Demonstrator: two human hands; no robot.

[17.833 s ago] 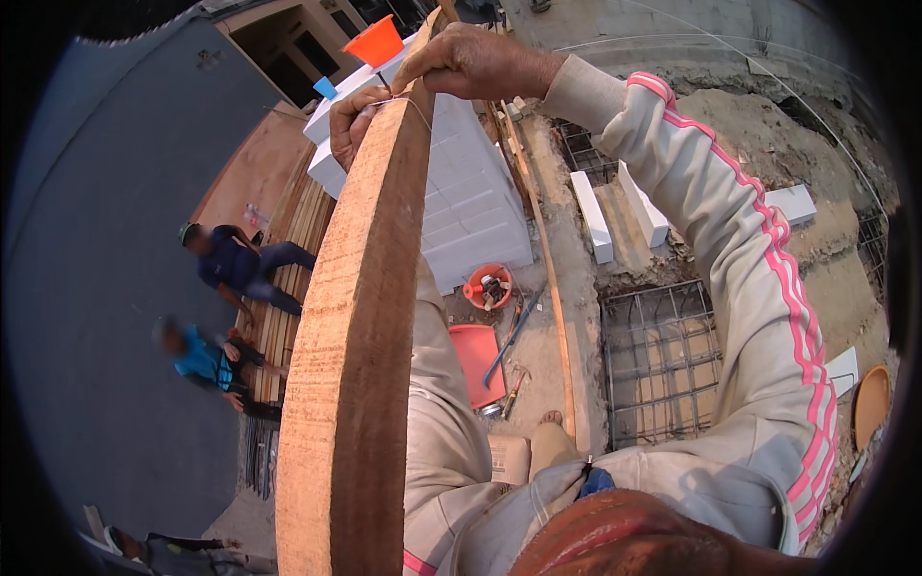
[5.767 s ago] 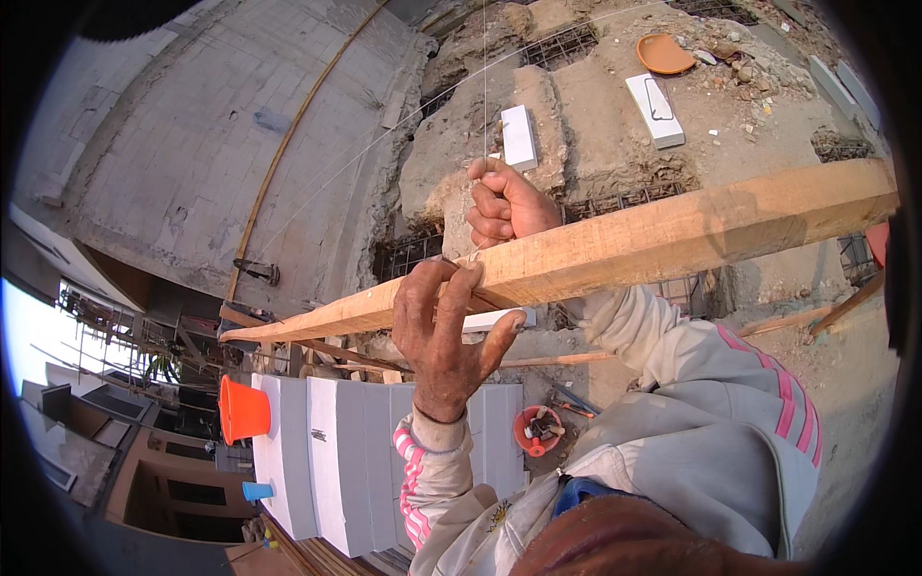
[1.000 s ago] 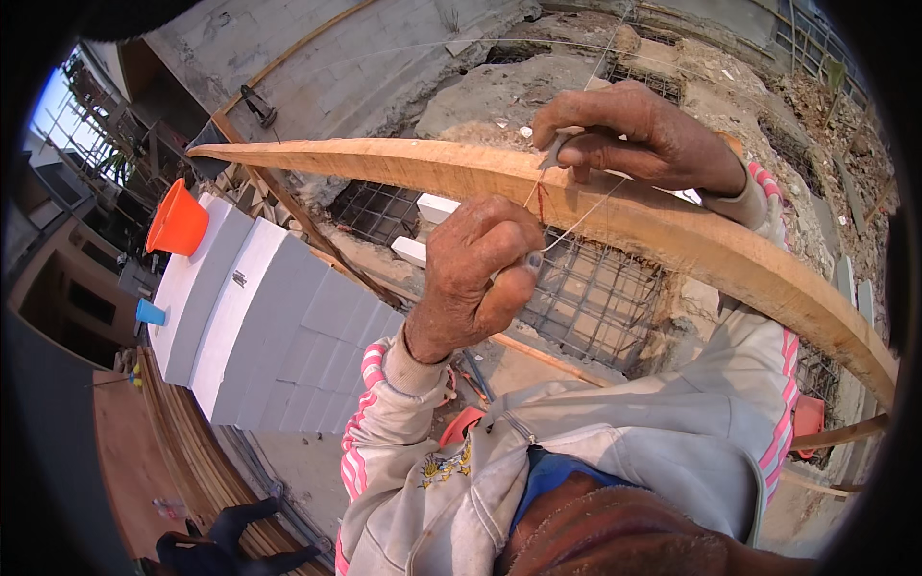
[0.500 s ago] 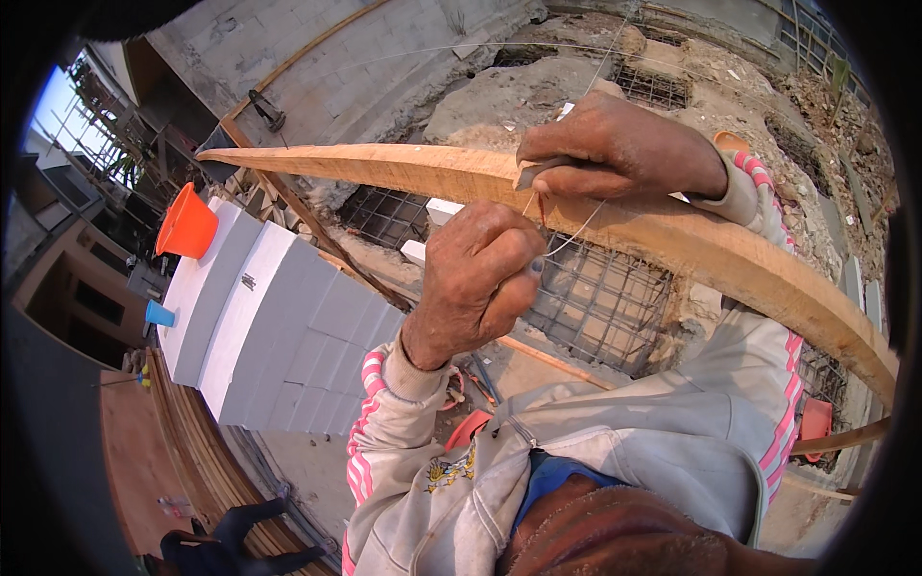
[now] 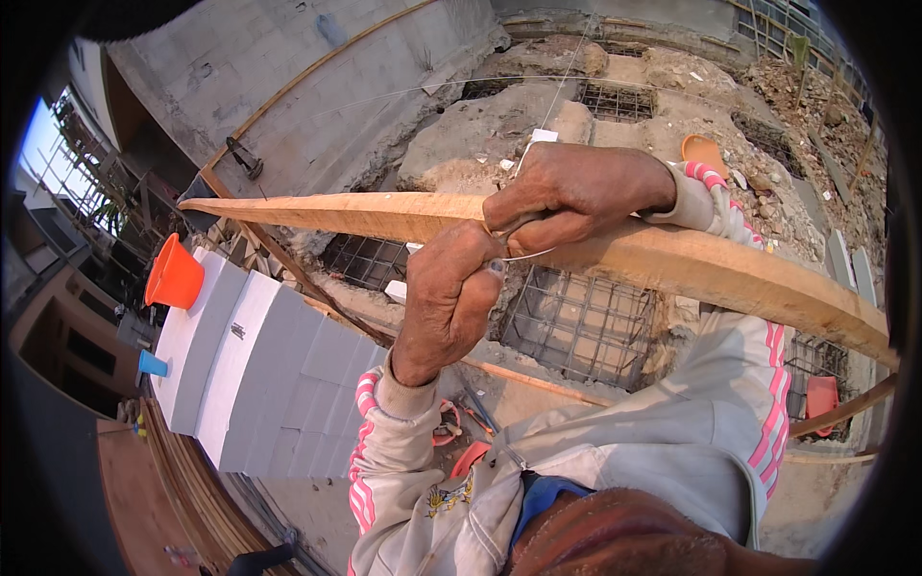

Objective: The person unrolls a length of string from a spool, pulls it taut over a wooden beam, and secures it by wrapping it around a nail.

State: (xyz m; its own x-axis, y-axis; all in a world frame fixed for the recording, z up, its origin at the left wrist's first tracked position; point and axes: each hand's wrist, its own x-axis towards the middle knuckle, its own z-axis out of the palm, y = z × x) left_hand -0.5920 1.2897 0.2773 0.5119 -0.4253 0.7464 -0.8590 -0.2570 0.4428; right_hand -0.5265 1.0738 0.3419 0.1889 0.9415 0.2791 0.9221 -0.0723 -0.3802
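Meeting near the centre of the frame, the left hand (image 5: 447,298) and right hand (image 5: 581,192) both curl tight on a thin white string (image 5: 529,256), beside a wooden beam (image 5: 355,213) crossing from middle left to right edge. An orange bucket (image 5: 176,273) sits on white blocks (image 5: 264,374) at lower left.

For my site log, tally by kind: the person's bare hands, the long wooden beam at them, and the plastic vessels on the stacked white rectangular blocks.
Left hand and right hand, bare: 2
Long pale-brown wooden beam: 1
Round orange plastic bucket: 1
Small blue plastic cup: 1
Total: 5
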